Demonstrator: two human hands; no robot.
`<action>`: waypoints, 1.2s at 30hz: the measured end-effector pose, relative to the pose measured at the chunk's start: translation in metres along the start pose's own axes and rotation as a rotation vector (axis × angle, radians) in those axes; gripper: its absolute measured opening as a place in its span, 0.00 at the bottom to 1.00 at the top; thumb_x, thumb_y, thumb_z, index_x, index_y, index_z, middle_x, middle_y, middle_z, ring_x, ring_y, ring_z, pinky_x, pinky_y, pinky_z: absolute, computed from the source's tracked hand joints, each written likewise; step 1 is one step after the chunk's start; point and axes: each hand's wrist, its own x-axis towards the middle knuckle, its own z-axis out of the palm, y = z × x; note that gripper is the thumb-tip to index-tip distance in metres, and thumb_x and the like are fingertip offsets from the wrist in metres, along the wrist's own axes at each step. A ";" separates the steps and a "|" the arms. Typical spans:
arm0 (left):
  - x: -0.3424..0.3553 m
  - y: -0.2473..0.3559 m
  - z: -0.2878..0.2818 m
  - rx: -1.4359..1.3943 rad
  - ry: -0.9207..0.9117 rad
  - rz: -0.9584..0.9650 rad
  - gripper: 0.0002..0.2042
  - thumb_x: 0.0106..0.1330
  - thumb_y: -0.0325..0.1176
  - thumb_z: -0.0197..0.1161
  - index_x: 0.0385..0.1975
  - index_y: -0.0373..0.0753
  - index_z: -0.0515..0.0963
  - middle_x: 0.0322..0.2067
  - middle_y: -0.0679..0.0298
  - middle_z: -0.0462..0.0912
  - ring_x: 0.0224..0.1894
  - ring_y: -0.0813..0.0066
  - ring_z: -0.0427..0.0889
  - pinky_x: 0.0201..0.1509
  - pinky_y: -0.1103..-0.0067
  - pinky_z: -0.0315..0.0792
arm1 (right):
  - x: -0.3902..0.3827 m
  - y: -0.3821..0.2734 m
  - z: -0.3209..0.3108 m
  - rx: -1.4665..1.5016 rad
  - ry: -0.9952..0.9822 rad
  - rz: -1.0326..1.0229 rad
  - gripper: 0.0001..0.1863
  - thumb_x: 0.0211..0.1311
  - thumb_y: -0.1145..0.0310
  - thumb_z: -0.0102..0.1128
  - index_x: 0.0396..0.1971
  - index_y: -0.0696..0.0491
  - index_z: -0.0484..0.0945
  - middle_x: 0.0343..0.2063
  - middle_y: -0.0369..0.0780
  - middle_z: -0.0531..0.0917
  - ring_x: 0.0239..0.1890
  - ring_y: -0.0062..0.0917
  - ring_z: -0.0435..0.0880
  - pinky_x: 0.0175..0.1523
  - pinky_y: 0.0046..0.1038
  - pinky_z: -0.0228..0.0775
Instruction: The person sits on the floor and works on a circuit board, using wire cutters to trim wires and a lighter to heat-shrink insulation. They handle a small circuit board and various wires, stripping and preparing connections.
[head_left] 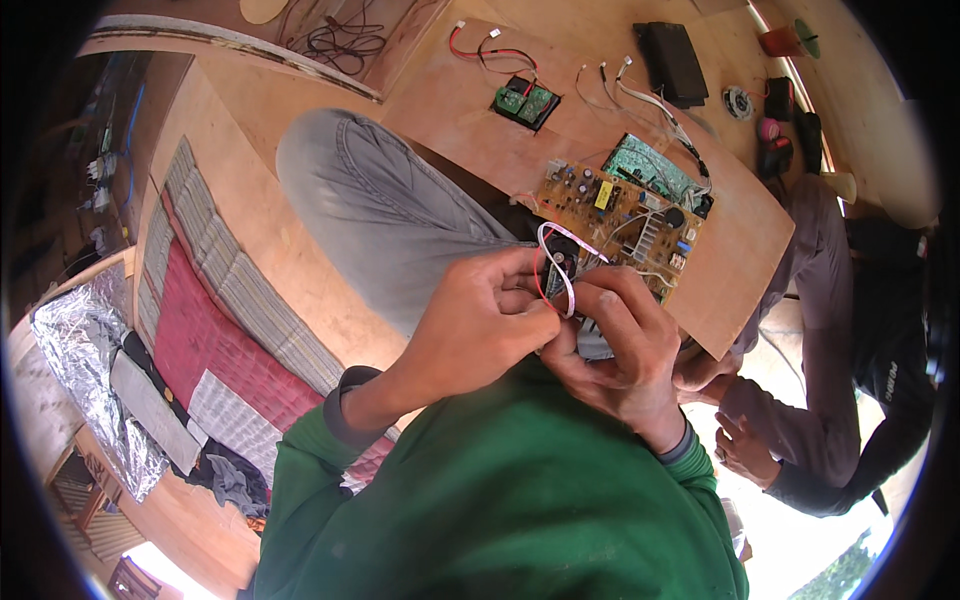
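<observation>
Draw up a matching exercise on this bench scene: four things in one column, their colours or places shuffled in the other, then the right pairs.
Things:
1. Looped white wire
2. Largest circuit board
3. Foil sheet
4. Wearer's left sleeve

Colours or places:
A. Silvery and crumpled, at the picture's left
B. Green with a dark cuff
C. Between the left hand and the right hand
D. Brown, on the wooden sheet

Pairs: 1-C, 2-D, 3-A, 4-B
</observation>
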 end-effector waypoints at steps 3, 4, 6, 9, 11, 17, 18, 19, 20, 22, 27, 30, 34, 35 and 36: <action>-0.001 -0.003 -0.002 -0.011 -0.017 -0.049 0.19 0.68 0.19 0.59 0.59 0.24 0.76 0.42 0.67 0.85 0.40 0.89 0.82 0.40 0.87 0.74 | -0.001 0.003 -0.001 0.006 -0.011 -0.017 0.15 0.45 0.80 0.73 0.36 0.59 0.84 0.35 0.44 0.84 0.30 0.34 0.86 0.34 0.32 0.80; 0.000 -0.002 -0.002 -0.035 -0.019 -0.064 0.19 0.68 0.19 0.59 0.59 0.24 0.76 0.42 0.68 0.85 0.40 0.89 0.82 0.40 0.87 0.74 | -0.001 0.004 -0.001 0.011 -0.013 -0.020 0.15 0.45 0.80 0.72 0.36 0.59 0.83 0.35 0.43 0.84 0.30 0.34 0.86 0.34 0.31 0.80; 0.001 0.002 -0.002 -0.085 -0.023 -0.097 0.18 0.68 0.20 0.59 0.58 0.25 0.77 0.40 0.68 0.85 0.39 0.89 0.82 0.39 0.88 0.74 | -0.001 0.005 0.000 0.018 -0.011 -0.025 0.15 0.44 0.80 0.72 0.36 0.59 0.83 0.34 0.43 0.84 0.29 0.34 0.86 0.34 0.31 0.80; -0.001 -0.006 -0.002 -0.097 -0.004 -0.079 0.17 0.68 0.20 0.60 0.57 0.24 0.77 0.42 0.67 0.86 0.40 0.88 0.83 0.41 0.87 0.76 | -0.004 0.005 -0.001 0.025 -0.021 -0.034 0.14 0.44 0.81 0.71 0.35 0.59 0.83 0.34 0.43 0.84 0.30 0.34 0.86 0.34 0.32 0.80; 0.001 -0.012 -0.002 -0.062 -0.006 -0.046 0.18 0.68 0.21 0.61 0.57 0.24 0.77 0.42 0.66 0.86 0.41 0.87 0.83 0.43 0.86 0.77 | -0.005 0.005 -0.002 0.032 -0.018 -0.023 0.13 0.45 0.81 0.72 0.35 0.59 0.84 0.34 0.43 0.85 0.30 0.34 0.86 0.35 0.32 0.80; 0.002 -0.017 -0.001 -0.098 0.023 -0.003 0.18 0.69 0.21 0.62 0.57 0.22 0.76 0.43 0.63 0.86 0.42 0.85 0.84 0.47 0.85 0.79 | -0.004 0.007 -0.002 0.070 0.000 -0.048 0.14 0.48 0.84 0.69 0.37 0.59 0.81 0.35 0.44 0.83 0.29 0.36 0.86 0.34 0.34 0.80; 0.002 -0.018 0.000 -0.098 0.020 -0.011 0.18 0.69 0.21 0.62 0.57 0.22 0.76 0.43 0.63 0.86 0.42 0.84 0.85 0.47 0.85 0.79 | -0.005 0.007 -0.003 0.082 -0.009 -0.033 0.14 0.48 0.84 0.69 0.37 0.59 0.81 0.35 0.44 0.83 0.30 0.36 0.86 0.34 0.34 0.80; 0.000 -0.015 -0.001 -0.069 -0.006 -0.038 0.18 0.69 0.21 0.62 0.58 0.21 0.76 0.43 0.62 0.86 0.42 0.84 0.85 0.47 0.84 0.79 | -0.007 0.007 -0.005 0.094 -0.019 -0.018 0.14 0.49 0.84 0.69 0.37 0.59 0.81 0.35 0.44 0.83 0.30 0.36 0.86 0.34 0.34 0.80; -0.002 -0.011 -0.002 -0.040 -0.031 -0.065 0.18 0.70 0.21 0.62 0.58 0.21 0.75 0.43 0.62 0.87 0.42 0.84 0.85 0.47 0.84 0.79 | -0.008 0.007 -0.006 0.106 -0.030 -0.002 0.14 0.49 0.84 0.69 0.37 0.59 0.82 0.35 0.43 0.83 0.30 0.36 0.86 0.34 0.34 0.80; -0.002 -0.012 -0.002 -0.021 -0.039 -0.069 0.18 0.70 0.21 0.62 0.58 0.21 0.75 0.43 0.62 0.87 0.41 0.84 0.86 0.47 0.84 0.80 | -0.006 0.008 -0.008 0.101 -0.033 -0.006 0.14 0.49 0.84 0.69 0.38 0.59 0.81 0.35 0.43 0.83 0.30 0.36 0.86 0.34 0.34 0.80; -0.001 -0.017 0.000 -0.059 0.003 -0.014 0.18 0.70 0.23 0.63 0.58 0.22 0.77 0.43 0.63 0.88 0.41 0.84 0.86 0.46 0.84 0.80 | -0.009 0.007 -0.004 0.083 -0.012 -0.028 0.14 0.50 0.84 0.69 0.38 0.59 0.82 0.35 0.43 0.83 0.30 0.36 0.87 0.34 0.35 0.80; -0.003 -0.014 -0.003 -0.041 -0.052 -0.061 0.17 0.70 0.23 0.63 0.57 0.23 0.78 0.43 0.62 0.88 0.42 0.83 0.86 0.46 0.84 0.80 | -0.010 0.007 -0.007 0.098 -0.045 -0.026 0.14 0.50 0.84 0.69 0.39 0.59 0.82 0.35 0.43 0.83 0.30 0.35 0.86 0.34 0.34 0.80; -0.002 -0.016 -0.007 -0.067 -0.029 -0.032 0.16 0.68 0.23 0.63 0.55 0.24 0.80 0.42 0.63 0.88 0.44 0.81 0.87 0.48 0.81 0.81 | -0.013 0.023 -0.026 0.086 0.040 0.003 0.13 0.49 0.85 0.68 0.37 0.61 0.81 0.34 0.45 0.83 0.30 0.36 0.86 0.36 0.34 0.80; -0.001 -0.018 -0.012 -0.073 -0.006 -0.020 0.17 0.70 0.24 0.64 0.56 0.24 0.79 0.43 0.61 0.89 0.44 0.80 0.87 0.49 0.80 0.82 | -0.013 0.029 -0.030 0.055 0.110 -0.002 0.12 0.49 0.85 0.67 0.37 0.61 0.81 0.34 0.45 0.83 0.31 0.36 0.86 0.36 0.33 0.80; 0.002 -0.019 -0.017 -0.076 0.022 -0.006 0.18 0.71 0.25 0.65 0.57 0.23 0.79 0.44 0.60 0.89 0.44 0.79 0.88 0.50 0.80 0.83 | -0.004 0.018 -0.042 -0.017 0.056 -0.033 0.12 0.49 0.86 0.65 0.35 0.62 0.81 0.33 0.47 0.83 0.32 0.37 0.87 0.37 0.33 0.80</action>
